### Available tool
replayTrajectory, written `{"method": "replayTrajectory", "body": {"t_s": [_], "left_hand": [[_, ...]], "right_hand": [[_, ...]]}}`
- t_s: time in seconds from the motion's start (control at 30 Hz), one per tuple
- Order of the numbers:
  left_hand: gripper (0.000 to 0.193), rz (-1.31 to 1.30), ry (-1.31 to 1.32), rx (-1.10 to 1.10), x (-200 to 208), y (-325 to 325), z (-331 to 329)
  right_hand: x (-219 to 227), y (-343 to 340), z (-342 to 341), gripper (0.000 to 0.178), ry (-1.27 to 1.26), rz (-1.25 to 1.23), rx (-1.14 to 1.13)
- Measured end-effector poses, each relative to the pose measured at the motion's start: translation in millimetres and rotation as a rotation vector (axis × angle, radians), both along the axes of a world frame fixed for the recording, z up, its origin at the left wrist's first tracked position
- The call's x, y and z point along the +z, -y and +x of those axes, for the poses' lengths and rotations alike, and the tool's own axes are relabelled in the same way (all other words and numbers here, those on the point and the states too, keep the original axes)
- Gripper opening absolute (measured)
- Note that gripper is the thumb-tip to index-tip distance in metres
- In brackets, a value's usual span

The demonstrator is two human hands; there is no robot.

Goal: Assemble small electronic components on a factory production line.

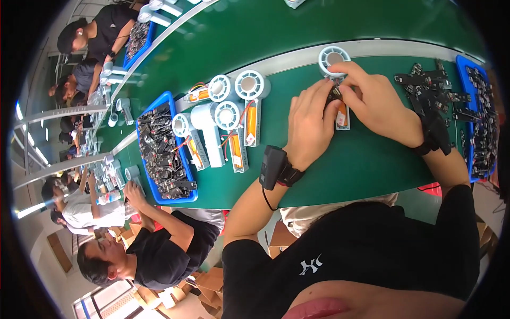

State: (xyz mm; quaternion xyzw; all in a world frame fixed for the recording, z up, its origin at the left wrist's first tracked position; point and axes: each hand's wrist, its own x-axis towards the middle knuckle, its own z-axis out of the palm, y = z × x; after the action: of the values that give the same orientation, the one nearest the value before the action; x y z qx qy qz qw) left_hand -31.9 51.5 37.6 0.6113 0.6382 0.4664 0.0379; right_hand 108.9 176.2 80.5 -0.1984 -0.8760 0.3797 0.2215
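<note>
In front of me lies a light-blue device like a handheld fan (334, 59), its round vented head pointing away. An orange battery (342, 114) shows in its open handle. My left hand (312, 114) has its fingers closed at the handle's left side, against a small black circuit board (334, 94). From the right, my right hand (380, 103) pinches at the same board with thumb and index finger. Its upper fingers lie close to the round head. Fingers cover most of the board and the handle's upper part.
Several similar light-blue fan units (228, 114) with batteries and red wires stand to the left. Beyond them is a blue tray (194, 201) of black boards. Loose black boards (427, 87) and another blue tray (461, 63) are at right. A co-worker (159, 247) sits at left.
</note>
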Motion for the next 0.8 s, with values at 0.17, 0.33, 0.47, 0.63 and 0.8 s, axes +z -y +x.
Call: {"method": "replayTrajectory", "body": {"t_s": [0.17,0.33,0.47,0.63,0.8], "left_hand": [[0.038,0.012,-0.087,0.028,3,1,6],[0.038,-0.007,-0.131,0.067,0,3,8],[0.036,-0.115,0.140,0.049,0,2,11],[0.035,-0.034,0.218,0.002,2,1,11],[0.034,0.003,0.128,-0.056,5,1,10]], "right_hand": [[7,4,-1,0.037,-0.033,0.059,-0.013],[5,9,-3,0.028,-0.058,-0.247,0.016],[12,-2,-2,0.021,0.036,-0.321,0.049],[11,-22,0,0.019,-0.004,0.019,0.033],[6,-24,-1,0.016,0.005,0.106,0.061]]}}
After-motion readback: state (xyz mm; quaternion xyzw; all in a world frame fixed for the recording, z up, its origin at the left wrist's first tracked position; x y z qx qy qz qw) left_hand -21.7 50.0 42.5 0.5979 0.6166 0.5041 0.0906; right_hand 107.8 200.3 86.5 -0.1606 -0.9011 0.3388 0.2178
